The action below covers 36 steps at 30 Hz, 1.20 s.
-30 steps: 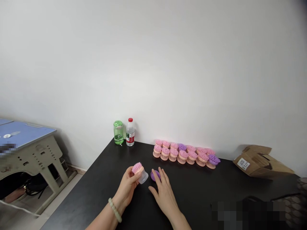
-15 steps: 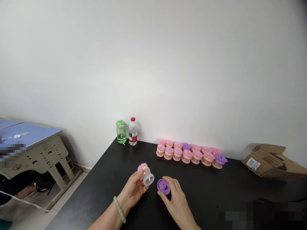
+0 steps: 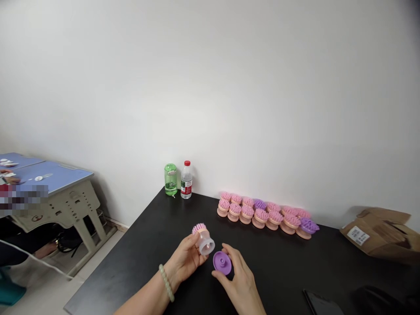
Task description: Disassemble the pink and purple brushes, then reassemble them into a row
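My left hand [image 3: 187, 260], wearing a bead bracelet, grips a small scrub brush [image 3: 201, 236] with pink bristles. The brush is tilted, so the open end of its translucent cup faces toward me and to the right. Just right of it, my right hand [image 3: 241, 278] pinches a purple disc [image 3: 222, 262] by the rim. A small round boss with a hole shows in the disc's middle. Disc and cup are close together, with a narrow gap between them. Beyond my hands stand two rows of similar scrub brushes [image 3: 260, 218], mostly pink-bristled, two of them purple.
On the black table [image 3: 144, 245], a green bottle [image 3: 170, 180] and a red-capped water bottle [image 3: 186, 181] stand by the wall. A brown paper bag [image 3: 380, 236] lies at right, a phone [image 3: 321, 303] near the front. A blue desk [image 3: 62, 175] with a person is at left.
The purple disc has come slightly nearer the brush's cup and turned to face me more. The view has shifted a little, so the scene sits farther right.
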Available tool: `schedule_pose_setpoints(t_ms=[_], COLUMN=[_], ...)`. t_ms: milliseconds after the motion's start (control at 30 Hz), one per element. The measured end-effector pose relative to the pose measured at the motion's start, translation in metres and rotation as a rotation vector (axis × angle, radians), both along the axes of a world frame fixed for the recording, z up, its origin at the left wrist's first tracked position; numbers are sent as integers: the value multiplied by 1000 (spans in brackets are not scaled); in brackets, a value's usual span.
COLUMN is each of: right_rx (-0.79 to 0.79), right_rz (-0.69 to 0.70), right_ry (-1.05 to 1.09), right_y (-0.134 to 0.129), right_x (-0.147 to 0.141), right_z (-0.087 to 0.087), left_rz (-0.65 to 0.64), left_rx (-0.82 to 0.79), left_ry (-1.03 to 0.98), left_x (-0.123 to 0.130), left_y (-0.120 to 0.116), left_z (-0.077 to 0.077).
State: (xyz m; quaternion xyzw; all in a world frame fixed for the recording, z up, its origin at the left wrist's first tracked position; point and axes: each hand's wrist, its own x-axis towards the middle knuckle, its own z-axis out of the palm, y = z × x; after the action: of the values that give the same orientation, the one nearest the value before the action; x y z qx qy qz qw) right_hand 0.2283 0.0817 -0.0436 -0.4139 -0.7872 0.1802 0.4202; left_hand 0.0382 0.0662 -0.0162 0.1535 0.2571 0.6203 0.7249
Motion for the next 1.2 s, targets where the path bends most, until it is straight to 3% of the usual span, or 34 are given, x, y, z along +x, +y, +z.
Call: schedule_pose_setpoints(t_ms=[167, 600, 867, 1200], right_rx=[13, 101, 197, 287], right_rz=[-9, 35, -34, -8], right_ry=[19, 20, 99, 56], right_y=[0, 2, -6, -9], right_x=[0, 4, -3, -7], right_z=[-2, -6, 6, 5], left_rz=[30, -43, -95, -19], left_rx=[-18, 139, 169, 103], left_ry=[28, 168, 167, 142], left_x=[4, 13, 16, 18], left_y=[-2, -9, -14, -12], left_z=[2, 7, 12, 7])
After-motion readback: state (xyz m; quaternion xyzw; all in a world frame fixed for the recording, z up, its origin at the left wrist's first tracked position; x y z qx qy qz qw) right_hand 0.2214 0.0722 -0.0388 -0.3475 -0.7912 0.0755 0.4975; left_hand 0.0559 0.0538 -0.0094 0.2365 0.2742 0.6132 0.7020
